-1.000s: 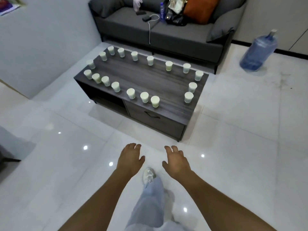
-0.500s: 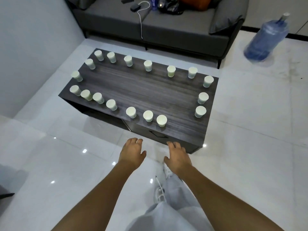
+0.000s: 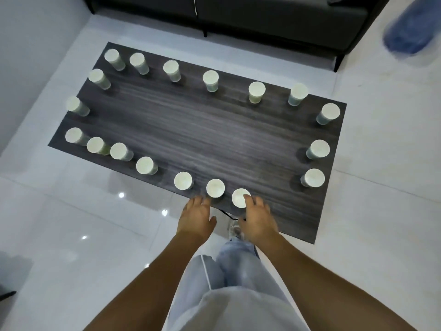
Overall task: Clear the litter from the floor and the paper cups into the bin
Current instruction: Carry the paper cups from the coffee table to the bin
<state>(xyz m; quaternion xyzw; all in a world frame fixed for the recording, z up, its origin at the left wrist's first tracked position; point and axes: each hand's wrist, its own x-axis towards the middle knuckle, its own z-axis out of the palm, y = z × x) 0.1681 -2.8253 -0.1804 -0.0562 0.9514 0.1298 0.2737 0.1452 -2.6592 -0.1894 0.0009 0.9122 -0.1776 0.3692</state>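
Paper cups ring the table edge.

Your view: dim, cool indoor light; ceiling-lamp glints on glossy floor; blue water jug smeared by blur; wide-angle bending at edges.

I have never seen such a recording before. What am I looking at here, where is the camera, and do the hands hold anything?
There is no machine: a person wears a wide-angle camera on the head, looking forward and down, so you see their own arms and legs. The left hand and right hand reach toward the near edge of a dark wooden table. Many paper cups stand around its rim, all upside down. The right fingertips are at the nearest cup; the left ones are close to the cup beside it. Neither hand holds anything. Beyond stand a dark sofa and a blurred blue water bottle.
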